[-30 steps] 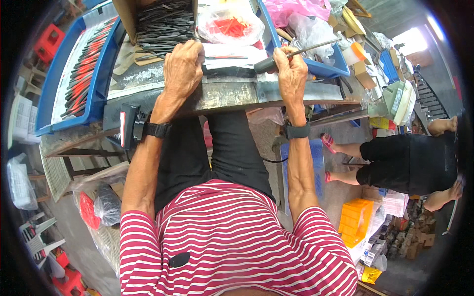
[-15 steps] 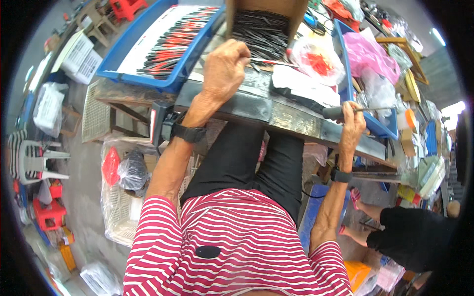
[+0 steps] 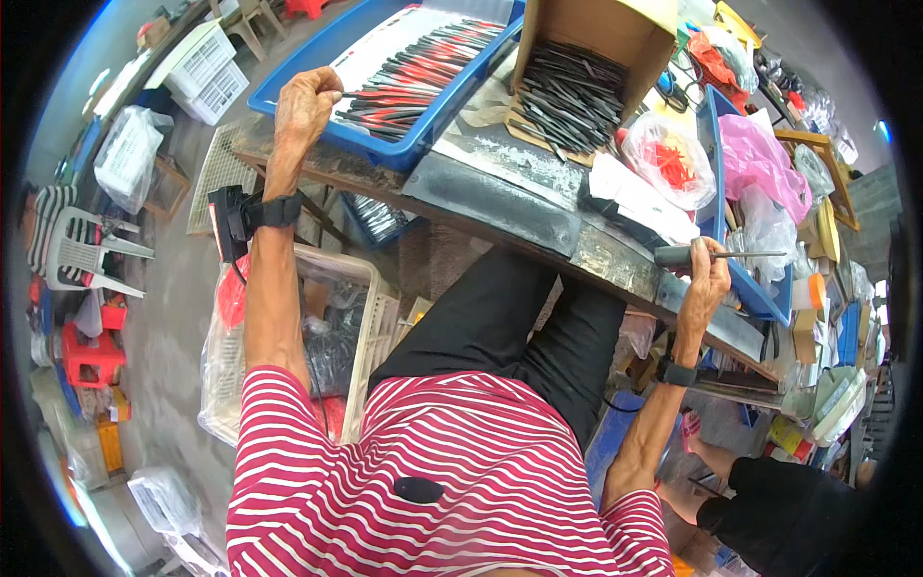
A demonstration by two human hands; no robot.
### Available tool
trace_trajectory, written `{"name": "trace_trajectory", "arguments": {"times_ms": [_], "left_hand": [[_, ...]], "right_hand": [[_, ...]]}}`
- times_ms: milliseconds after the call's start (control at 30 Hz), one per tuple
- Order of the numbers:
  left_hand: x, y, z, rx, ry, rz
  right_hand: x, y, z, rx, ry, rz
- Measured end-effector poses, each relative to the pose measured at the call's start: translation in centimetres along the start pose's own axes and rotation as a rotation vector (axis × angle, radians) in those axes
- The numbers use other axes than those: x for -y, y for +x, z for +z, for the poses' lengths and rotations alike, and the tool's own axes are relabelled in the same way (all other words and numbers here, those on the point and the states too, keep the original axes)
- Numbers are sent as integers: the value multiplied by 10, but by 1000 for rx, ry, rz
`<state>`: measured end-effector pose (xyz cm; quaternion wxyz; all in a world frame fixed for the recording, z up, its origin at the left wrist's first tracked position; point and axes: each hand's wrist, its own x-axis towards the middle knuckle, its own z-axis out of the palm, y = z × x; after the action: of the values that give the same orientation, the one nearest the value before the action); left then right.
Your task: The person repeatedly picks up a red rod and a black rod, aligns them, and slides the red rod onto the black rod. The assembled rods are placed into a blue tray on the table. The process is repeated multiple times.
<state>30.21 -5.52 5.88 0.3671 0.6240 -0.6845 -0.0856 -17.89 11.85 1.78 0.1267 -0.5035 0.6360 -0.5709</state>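
Note:
My left hand [image 3: 308, 104] is over the left side of a blue tray [image 3: 264, 94], its fingers pinched on the end of a slim black-and-red stick. Beside the fingertips, several slim black-and-red sticks [image 3: 423, 77] lie in a row on white lining in the tray. At the front right of the bench, my right hand [image 3: 707, 279] is wrapped round a screwdriver [image 3: 673, 256] with a dark handle. Its thin metal shaft points right. An open cardboard box [image 3: 601, 29] holds many slim black pieces [image 3: 572, 96] between the two hands.
A clear bag with red pieces [image 3: 670, 163] and a white sheet [image 3: 635, 197] lie on the worn bench [image 3: 490, 207]. A blue bin [image 3: 760, 293] and a pink bag [image 3: 764, 163] are at the right. Below left stands a cream plastic crate [image 3: 365, 327]. A person [image 3: 779, 500] is at lower right.
My left hand has moved left from in front of the cardboard box to the tray, carrying a slim stick. My right hand keeps the screwdriver. The view has swung, shifting the bench rightward.

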Motion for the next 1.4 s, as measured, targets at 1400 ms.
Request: {"name": "trace_trajectory", "arguments": {"times_ms": [1400], "left_hand": [[-34, -15, 47, 82, 167, 322]], "right_hand": [[-4, -16, -4, 73, 36, 19]]}}
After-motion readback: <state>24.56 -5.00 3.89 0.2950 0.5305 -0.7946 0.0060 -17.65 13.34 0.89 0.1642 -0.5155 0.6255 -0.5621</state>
